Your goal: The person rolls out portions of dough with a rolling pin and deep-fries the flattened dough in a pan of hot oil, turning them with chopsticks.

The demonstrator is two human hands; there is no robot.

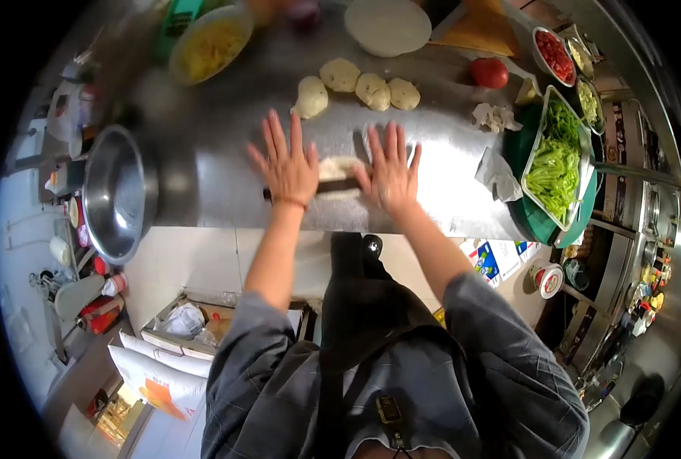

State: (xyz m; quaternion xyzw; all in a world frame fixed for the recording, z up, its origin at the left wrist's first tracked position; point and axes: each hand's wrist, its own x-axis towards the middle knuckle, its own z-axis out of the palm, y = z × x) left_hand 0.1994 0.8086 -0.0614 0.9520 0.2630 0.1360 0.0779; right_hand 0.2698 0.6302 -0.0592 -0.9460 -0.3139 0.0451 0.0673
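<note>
A dark rolling pin (336,186) lies across a flattened piece of dough (340,167) near the front edge of the metal table. My left hand (285,168) rests palm down over the pin's left end, its fingers spread. Over the right end lies my right hand (391,170), also flat with fingers apart. Beyond my hands, several dough balls sit in a loose row, among them one at the left (311,97) and one at the right (404,93). The pin's ends are partly hidden under my palms.
A metal bowl (120,195) stands at the left edge. Shredded yellow food fills a bowl (212,44) at the back left. At the right are a tray of greens (556,164), a tomato (489,73), crumpled paper (498,174) and a bowl of chopped red pieces (554,56).
</note>
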